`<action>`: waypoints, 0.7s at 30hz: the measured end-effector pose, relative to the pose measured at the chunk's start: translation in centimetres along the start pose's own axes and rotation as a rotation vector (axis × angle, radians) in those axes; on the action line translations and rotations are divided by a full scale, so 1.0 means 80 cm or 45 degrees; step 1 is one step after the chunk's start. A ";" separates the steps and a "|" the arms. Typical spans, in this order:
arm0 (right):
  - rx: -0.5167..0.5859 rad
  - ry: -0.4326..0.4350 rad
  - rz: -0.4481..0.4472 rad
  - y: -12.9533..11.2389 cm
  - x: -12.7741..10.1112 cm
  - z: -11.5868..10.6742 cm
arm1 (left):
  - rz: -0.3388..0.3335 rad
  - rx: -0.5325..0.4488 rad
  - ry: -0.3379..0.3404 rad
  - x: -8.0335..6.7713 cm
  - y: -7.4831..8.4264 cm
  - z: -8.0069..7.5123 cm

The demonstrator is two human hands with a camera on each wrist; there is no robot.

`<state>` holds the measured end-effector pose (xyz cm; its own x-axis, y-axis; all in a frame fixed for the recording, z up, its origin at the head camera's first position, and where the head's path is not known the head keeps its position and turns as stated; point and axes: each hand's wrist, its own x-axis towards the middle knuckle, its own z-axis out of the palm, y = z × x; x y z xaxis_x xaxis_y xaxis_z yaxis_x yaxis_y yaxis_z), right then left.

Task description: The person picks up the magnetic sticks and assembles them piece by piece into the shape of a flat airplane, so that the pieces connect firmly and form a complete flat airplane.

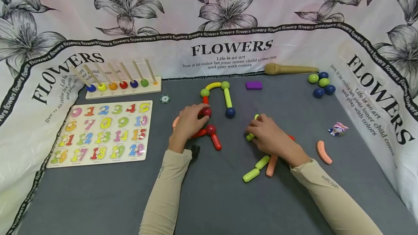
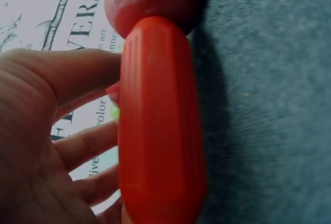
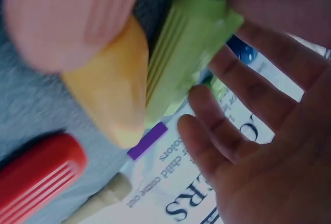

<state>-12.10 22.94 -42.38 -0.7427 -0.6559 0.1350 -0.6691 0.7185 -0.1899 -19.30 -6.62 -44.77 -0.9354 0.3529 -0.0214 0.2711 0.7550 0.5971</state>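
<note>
Steadying seems to be why the upper red ball [image 1: 207, 112], mid-frame, is pinched by the left hand [image 1: 190, 120], thumb and forefinger drawn close. Right of centre, a lime rod [image 1: 250, 137] is lightly gripped between the half-curled fingers and thumb of the right hand [image 1: 271, 135], apparently so its ends stay free. At left, numerals [image 1: 119, 136] are seated in a number board [image 1: 70, 162].

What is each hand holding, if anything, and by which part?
The left hand appears to pinch a red ball by its sides; the right hand grips a yellow-green rod around its middle, both ends showing.
</note>
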 end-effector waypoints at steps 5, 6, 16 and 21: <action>0.037 0.014 0.055 -0.002 0.021 -0.004 | 0.025 0.006 -0.005 0.004 0.002 -0.001; 0.087 0.006 0.084 -0.002 0.027 -0.007 | 0.027 0.003 -0.005 0.003 0.001 -0.001; 0.568 0.134 0.279 -0.006 0.103 -0.016 | -0.011 0.025 0.002 -0.002 -0.001 0.002; 0.546 0.086 0.215 -0.007 0.133 -0.002 | -0.006 0.010 0.001 -0.003 -0.004 -0.001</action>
<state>-19.62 15.62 -40.65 -0.8500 -0.5112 0.1276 -0.4772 0.6444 -0.5975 -19.17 -7.02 -44.92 -0.9369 0.3487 -0.0236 0.2683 0.7609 0.5909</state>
